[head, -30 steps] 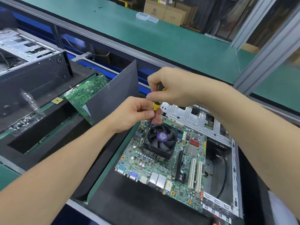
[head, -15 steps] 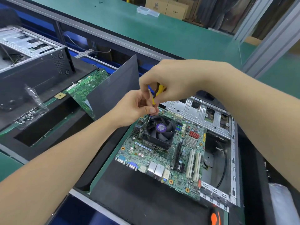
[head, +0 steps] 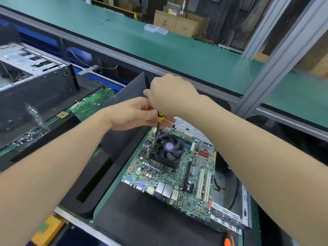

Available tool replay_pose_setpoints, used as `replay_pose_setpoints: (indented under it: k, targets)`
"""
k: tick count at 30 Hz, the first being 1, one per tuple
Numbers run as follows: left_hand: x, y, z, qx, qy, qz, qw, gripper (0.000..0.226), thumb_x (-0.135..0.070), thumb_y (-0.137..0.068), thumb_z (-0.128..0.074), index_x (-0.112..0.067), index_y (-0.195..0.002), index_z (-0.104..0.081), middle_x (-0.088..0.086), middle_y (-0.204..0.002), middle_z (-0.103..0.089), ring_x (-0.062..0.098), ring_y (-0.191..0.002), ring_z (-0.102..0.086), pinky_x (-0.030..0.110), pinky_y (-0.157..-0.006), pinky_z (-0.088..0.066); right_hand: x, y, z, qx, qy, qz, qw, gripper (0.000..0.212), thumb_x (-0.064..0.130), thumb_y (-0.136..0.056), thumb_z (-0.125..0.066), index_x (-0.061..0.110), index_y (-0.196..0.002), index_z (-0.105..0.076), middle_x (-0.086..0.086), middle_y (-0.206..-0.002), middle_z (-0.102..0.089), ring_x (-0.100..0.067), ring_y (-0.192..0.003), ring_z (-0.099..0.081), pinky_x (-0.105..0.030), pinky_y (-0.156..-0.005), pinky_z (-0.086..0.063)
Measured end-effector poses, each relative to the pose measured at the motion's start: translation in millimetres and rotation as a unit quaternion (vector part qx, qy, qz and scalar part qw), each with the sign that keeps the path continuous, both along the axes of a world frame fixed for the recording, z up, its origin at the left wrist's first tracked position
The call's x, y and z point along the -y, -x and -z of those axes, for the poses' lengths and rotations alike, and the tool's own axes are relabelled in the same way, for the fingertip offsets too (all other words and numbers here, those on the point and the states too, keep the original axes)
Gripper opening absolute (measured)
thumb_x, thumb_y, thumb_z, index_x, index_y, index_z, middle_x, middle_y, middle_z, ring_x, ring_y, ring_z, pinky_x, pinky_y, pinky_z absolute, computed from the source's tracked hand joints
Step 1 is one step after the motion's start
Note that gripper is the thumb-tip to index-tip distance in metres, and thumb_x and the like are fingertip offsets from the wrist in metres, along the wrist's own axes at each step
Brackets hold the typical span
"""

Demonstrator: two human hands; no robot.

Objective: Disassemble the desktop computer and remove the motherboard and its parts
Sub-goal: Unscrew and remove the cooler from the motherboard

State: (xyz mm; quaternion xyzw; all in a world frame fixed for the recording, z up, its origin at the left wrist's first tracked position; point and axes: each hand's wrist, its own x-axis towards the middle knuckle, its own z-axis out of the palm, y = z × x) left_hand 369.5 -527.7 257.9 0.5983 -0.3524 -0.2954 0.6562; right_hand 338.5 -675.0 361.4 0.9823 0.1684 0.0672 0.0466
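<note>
Motherboard [head: 177, 176] fan [head: 168, 148], far-left corner: right hand [head: 170, 93] grips the screwdriver [head: 160, 118], left hand [head: 134, 112] pinches it lower; better keep the tip straight, pressing steadily.

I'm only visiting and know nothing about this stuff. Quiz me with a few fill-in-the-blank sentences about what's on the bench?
Both the left hand and the right hand hold a ____.
The sticker in the middle of the fan is ____.
The fan sits on a ____ circuit board.
The board carries ____ long white slots.
Missing words: screwdriver, purple, green, two.
</note>
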Motion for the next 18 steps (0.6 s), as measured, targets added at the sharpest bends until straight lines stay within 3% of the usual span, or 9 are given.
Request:
replay_pose_setpoints:
  k: [3,6,9,11,14,16,18]
  targets:
    - [3.4,-3.2,2.7,0.014,-0.006,-0.038,0.999,0.026,-0.009,-0.101,-0.051,-0.001,-0.123,-0.062,0.011,-0.118,-0.072,0.037,-0.115,-0.068,0.051,-0.106,-0.051,3.8,-1.6,-5.9,0.002,-0.026,0.014,1.000,0.044,0.055,-0.102,-0.046,0.015,-0.085,-0.047,-0.003,-0.083,-0.045,-0.031,-0.078,-0.046,-0.034,-0.063,-0.035]
    - [8.6,-1.8,7.9,0.030,0.005,-0.059,0.998,0.024,-0.009,-0.100,-0.051,-0.009,-0.113,-0.070,0.010,-0.107,-0.073,0.034,-0.105,-0.071,0.045,-0.098,-0.055,8.5,3.5,-7.2,0.047,0.005,0.063,0.997,0.055,0.070,-0.097,-0.043,0.017,-0.084,-0.046,-0.002,-0.074,-0.037,-0.030,-0.076,-0.045,-0.035,-0.062,-0.034]
    - [14.7,0.6,13.9,0.039,0.037,-0.090,0.995,0.033,-0.006,-0.097,-0.054,-0.026,-0.102,-0.079,0.007,-0.100,-0.076,0.031,-0.096,-0.074,0.043,-0.091,-0.058,9.2,3.1,-0.8,-0.001,0.005,0.058,0.998,0.052,0.059,-0.102,-0.047,0.013,-0.077,-0.042,-0.002,-0.069,-0.032,-0.031,-0.078,-0.046,-0.038,-0.067,-0.037]
    - [18.5,2.7,17.6,0.042,0.061,-0.113,0.991,0.035,-0.004,-0.094,-0.060,-0.031,-0.106,-0.079,0.005,-0.098,-0.075,0.029,-0.090,-0.075,0.040,-0.086,-0.059,15.5,-0.5,-1.9,-0.049,-0.004,0.015,0.999,0.050,0.049,-0.102,-0.051,0.013,-0.071,-0.041,-0.004,-0.070,-0.041,-0.032,-0.076,-0.050,-0.035,-0.063,-0.038]
    - [25.0,3.5,22.1,0.059,0.064,-0.160,0.983,0.030,-0.011,-0.088,-0.075,-0.016,-0.117,-0.075,0.011,-0.095,-0.068,0.031,-0.080,-0.074,0.035,-0.078,-0.059,29.2,-2.1,-11.5,-0.093,0.001,-0.070,0.993,0.035,0.043,-0.102,-0.054,0.014,-0.083,-0.052,0.001,-0.074,-0.050,-0.018,-0.067,-0.047,-0.033,-0.052,-0.031]
    - [32.9,4.6,24.1,0.060,0.052,-0.212,0.974,0.042,-0.020,-0.079,-0.085,0.002,-0.110,-0.065,0.017,-0.088,-0.063,0.033,-0.074,-0.073,0.040,-0.072,-0.059,37.0,0.1,-19.4,-0.121,-0.003,-0.117,0.986,0.027,0.041,-0.100,-0.058,0.019,-0.085,-0.052,0.008,-0.074,-0.049,-0.007,-0.066,-0.043,-0.031,-0.054,-0.031]
    - [41.7,8.5,25.9,0.077,0.041,-0.281,0.956,0.040,-0.024,-0.071,-0.091,-0.010,-0.093,-0.061,0.018,-0.076,-0.064,0.035,-0.066,-0.071,0.047,-0.066,-0.059,42.0,-1.2,-23.6,-0.141,0.003,-0.149,0.979,0.022,0.036,-0.097,-0.065,0.019,-0.087,-0.054,0.010,-0.076,-0.054,-0.010,-0.071,-0.047,-0.036,-0.062,-0.039]
